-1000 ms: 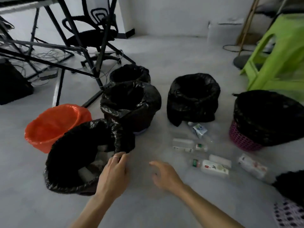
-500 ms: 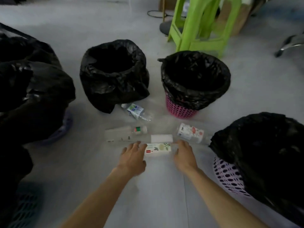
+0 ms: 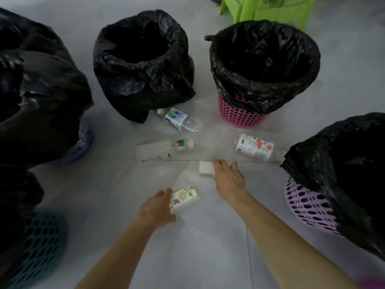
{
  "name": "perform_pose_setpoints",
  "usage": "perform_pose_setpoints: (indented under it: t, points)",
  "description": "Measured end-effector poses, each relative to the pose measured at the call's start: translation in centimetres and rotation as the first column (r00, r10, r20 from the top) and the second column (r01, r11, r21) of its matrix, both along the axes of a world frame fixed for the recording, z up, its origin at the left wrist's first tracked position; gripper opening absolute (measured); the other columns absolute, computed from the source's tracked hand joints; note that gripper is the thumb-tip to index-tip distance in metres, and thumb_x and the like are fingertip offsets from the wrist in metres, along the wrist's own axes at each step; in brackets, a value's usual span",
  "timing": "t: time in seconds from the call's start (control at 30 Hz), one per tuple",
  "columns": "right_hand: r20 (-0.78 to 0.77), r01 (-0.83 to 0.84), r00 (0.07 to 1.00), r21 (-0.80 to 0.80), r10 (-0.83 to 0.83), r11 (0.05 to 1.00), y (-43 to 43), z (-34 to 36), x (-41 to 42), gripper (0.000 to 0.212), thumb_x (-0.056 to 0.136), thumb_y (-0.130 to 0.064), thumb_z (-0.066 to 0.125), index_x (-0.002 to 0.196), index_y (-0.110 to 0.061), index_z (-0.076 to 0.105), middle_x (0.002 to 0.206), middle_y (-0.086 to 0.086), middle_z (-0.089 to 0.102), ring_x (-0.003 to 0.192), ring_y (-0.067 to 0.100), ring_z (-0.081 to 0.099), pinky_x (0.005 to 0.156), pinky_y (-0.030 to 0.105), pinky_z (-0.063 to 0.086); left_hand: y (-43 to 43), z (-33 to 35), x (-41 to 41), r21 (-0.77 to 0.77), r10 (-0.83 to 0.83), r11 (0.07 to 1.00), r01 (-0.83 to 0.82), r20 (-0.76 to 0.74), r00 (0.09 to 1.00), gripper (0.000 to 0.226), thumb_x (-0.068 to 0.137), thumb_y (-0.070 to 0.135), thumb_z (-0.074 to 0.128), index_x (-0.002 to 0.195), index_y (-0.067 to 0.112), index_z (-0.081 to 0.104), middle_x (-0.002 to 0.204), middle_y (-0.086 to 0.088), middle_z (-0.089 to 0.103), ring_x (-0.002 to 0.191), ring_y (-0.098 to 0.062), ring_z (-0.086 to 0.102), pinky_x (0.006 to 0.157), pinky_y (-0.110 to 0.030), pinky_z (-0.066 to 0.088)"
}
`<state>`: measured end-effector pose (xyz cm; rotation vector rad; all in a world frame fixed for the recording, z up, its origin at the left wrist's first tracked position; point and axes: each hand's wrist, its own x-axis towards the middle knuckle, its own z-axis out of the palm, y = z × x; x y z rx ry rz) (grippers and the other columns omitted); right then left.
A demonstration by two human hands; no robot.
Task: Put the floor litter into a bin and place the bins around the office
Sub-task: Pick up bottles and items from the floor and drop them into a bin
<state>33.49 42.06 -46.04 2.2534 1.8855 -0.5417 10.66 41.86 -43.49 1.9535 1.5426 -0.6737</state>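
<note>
1. The left hand curls its fingers round the base end of a clear plastic bottle with a white leaf-printed label, low over the grey tiled floor (whether the bottle is off the tiles cannot be told).
2. The right hand is spread flat, fingers stretched out, its fingertips touching the right end of a small white rectangular foam block lying on the floor.
3. Three more items of litter lie on their sides beyond the hands:
   - a clear bottle with a blue-and-white label
   - a clear bottle with a red-and-green neck band
   - a clear bottle with a floral label
4. Bins lined with black bags ring the litter:
   - a pink perforated plastic bin
   - a bin wholly draped in black bag
   - a lilac perforated bin
   - a teal perforated bin
5. A lime-green plastic stool stands behind the pink bin.
</note>
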Motion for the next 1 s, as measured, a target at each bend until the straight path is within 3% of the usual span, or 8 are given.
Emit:
perform_pose_setpoints:
  t: [0.1,0.23,0.3,0.4,0.5,0.67,0.8,1.0]
  points:
    - [0.012,0.002,1.000,-0.073,-0.001,0.997,-1.2,1.1,-1.4,0.050,0.096,-0.005,0.046,0.143,-0.017,0.033,0.139,0.008,0.044,0.121,0.035,0.045,0.089,0.040,0.047,-0.4,1.2,-2.0,-0.026,0.018,0.999,-0.019,-0.036,0.999,0.075,0.073,0.042,0.076,0.137,0.028,0.040,0.130,0.002,0.056,0.113,-0.024,0.060,0.085,-0.033,0.049]
    - [-0.059,0.026,0.997,-0.248,-0.042,0.968,-3.8,1.8,-2.4,0.057,0.093,-0.019,0.056,0.144,-0.015,0.031,0.133,0.013,0.050,0.115,0.036,0.056,0.088,0.038,0.049,-1.2,4.1,-5.2,0.006,0.165,0.986,-0.165,0.004,0.986,0.075,0.072,0.052,0.073,0.135,0.028,0.040,0.124,0.001,0.058,0.107,-0.023,0.060,0.079,-0.032,0.047]
    - [-0.198,0.144,0.952,-0.383,-0.233,0.913,-4.8,2.2,-2.8,0.051,0.089,-0.027,0.057,0.135,-0.011,0.042,0.124,0.015,0.059,0.110,0.034,0.062,0.084,0.035,0.051,-1.9,5.9,-6.9,0.024,0.237,0.971,-0.239,0.054,0.970,0.072,0.071,0.056,0.071,0.130,0.027,0.043,0.115,0.001,0.060,0.098,-0.021,0.061,0.076,-0.031,0.048]
    - [-0.401,0.189,0.813,-0.503,-0.421,0.843,-5.5,4.3,-4.6,0.038,0.085,-0.034,0.061,0.113,-0.008,0.055,0.097,0.010,0.062,0.086,0.028,0.064,0.060,0.030,0.050,-3.5,9.7,-10.1,0.066,0.373,0.920,-0.386,0.156,0.915,0.064,0.075,0.057,0.068,0.125,0.025,0.043,0.103,0.004,0.059,0.083,-0.016,0.061,0.069,-0.029,0.049]
    - [-0.535,0.141,0.747,-0.453,-0.395,0.880,-4.8,8.6,-8.1,0.027,0.092,-0.036,0.056,0.095,-0.009,0.053,0.079,0.004,0.054,0.063,0.019,0.052,0.052,0.025,0.038,-4.9,13.6,-13.2,0.136,0.514,0.821,-0.555,0.246,0.821,0.065,0.077,0.060,0.065,0.124,0.022,0.043,0.098,0.002,0.060,0.081,-0.019,0.063,0.069,-0.031,0.051]
    - [-0.808,0.129,0.507,-0.272,-0.299,0.954,-2.3,18.3,-17.1,0.024,0.096,-0.025,0.052,0.075,-0.013,0.049,0.062,0.012,0.043,0.047,0.020,0.041,0.048,0.026,0.028,-6.8,19.5,-18.8,0.179,0.644,0.655,-0.734,0.376,0.666,0.072,0.079,0.066,0.060,0.135,0.027,0.039,0.101,0.002,0.065,0.080,-0.015,0.065,0.073,-0.031,0.052]
    - [-0.910,0.086,0.314,-0.255,-0.269,0.963,-1.8,24.0,-25.0,0.021,0.097,-0.028,0.054,0.084,-0.012,0.054,0.071,0.012,0.051,0.049,0.019,0.046,0.049,0.026,0.033,-8.3,23.4,-23.5,0.182,0.717,0.497,-0.848,0.464,0.520,0.074,0.082,0.067,0.057,0.142,0.029,0.035,0.105,0.000,0.067,0.081,-0.015,0.067,0.070,-0.030,0.054]
    - [-0.949,-0.040,0.177,-0.271,-0.261,0.962,-2.8,28.0,-34.3,0.018,0.096,-0.029,0.060,0.094,-0.012,0.056,0.078,0.007,0.059,0.051,0.013,0.053,0.047,0.024,0.044,-11.6,26.2,-30.5,0.158,0.820,0.257,-0.954,0.487,0.301,0.068,0.086,0.067,0.053,0.133,0.019,0.041,0.102,-0.002,0.066,0.084,-0.019,0.066,0.072,-0.033,0.054]
